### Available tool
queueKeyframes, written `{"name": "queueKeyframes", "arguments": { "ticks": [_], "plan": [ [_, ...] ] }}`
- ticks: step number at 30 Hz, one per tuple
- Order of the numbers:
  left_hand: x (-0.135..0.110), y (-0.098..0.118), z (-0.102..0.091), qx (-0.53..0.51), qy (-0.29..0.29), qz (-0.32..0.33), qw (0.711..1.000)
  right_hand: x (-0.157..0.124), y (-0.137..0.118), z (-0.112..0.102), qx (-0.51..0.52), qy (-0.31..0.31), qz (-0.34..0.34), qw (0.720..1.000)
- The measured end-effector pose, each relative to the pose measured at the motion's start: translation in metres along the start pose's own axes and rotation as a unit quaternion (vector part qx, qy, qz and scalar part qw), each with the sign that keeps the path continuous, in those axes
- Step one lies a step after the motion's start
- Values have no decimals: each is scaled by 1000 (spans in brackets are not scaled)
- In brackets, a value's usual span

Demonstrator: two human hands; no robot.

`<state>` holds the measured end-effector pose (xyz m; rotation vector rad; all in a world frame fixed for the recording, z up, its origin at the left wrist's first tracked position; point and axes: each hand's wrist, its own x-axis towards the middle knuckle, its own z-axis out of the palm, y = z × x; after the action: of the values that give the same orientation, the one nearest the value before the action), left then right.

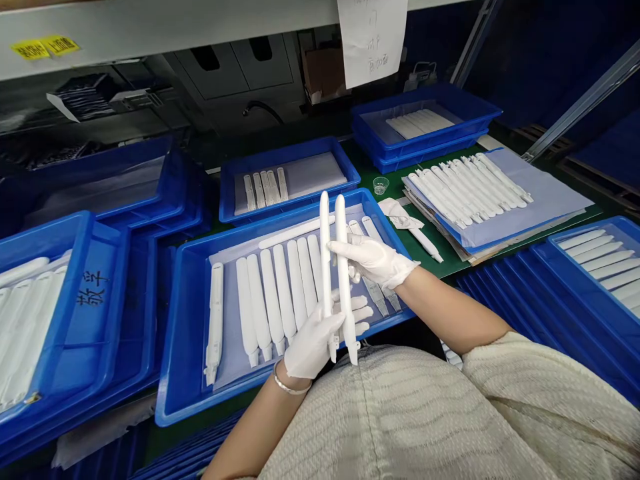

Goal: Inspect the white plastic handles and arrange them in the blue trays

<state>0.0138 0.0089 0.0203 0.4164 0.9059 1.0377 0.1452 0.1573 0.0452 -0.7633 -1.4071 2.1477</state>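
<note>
- The blue tray (75, 300) at the far left is cut off by the frame edge. Its white pieces are partly out of view, so I cannot count them.
- A cream knitted sweater (425, 413) fills the bottom of the view and hides the near edge of the green surface (440, 263).
- The centre tray (185, 320) lies just below the hands. It holds one piece set apart at the left, a row of about seven side by side, and one lying across their tops. Some flatter grey strips at its right end are half hidden by the right wrist.
- A stack of pale sheets (550, 193) at the right carries a row of about ten long white pieces.
- The right tray (600, 267) runs out of frame, with six or so pieces showing.
- The far tray (290, 177) holds five short strips at its left end.
- The left hand (313, 343), in a white glove, is closed around the lower ends of both parts.
- The right hand (375, 260), also gloved, lays outstretched fingers across their middle. The thumb is hidden, so I cannot tell whether it grips.
- The two white parts (341, 227) stand upright side by side, almost touching, above the centre tray. They are long, slim and smooth, with rounded tops and small pegs at the bottom.
- One small clear cup (381, 185) sits on the surface.
</note>
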Motion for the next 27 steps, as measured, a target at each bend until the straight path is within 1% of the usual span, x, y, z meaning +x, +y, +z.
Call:
{"name": "queueKeyframes", "arguments": {
  "ticks": [2,5,10,14,16,19,20,21,22,24,27],
  "plan": [
    [0,-2,-1,-2,-19,-4,1000,1,2,0,-4,-4,0,1000],
    [0,-4,-3,7,-32,-7,999,1,1,1,-1,13,3,1000],
    [1,-4,0,45,-21,-23,998,0,0,0,-28,33,10,999],
    [3,-4,5,83,-11,-16,996,-5,1,6,-86,40,2,995],
    [5,-5,4,97,-16,-13,995,-11,2,12,-106,12,3,994],
    [7,-7,-2,120,-38,-10,992,-19,3,20,-109,-73,4,991],
    [7,-8,-4,125,-47,-4,991,-20,2,21,-114,-87,3,990],
    [7,-9,-6,129,-58,1,990,-19,0,21,-125,-84,-1,989],
    [6,-9,-8,131,-70,3,989,-18,-2,19,-135,-66,-11,989],
    [4,-11,-10,133,-99,-1,986,-10,-11,12,-145,-8,-41,989],
    [0,-12,-10,143,-126,-22,981,11,-27,-7,-119,69,-64,988]
  ]
}}
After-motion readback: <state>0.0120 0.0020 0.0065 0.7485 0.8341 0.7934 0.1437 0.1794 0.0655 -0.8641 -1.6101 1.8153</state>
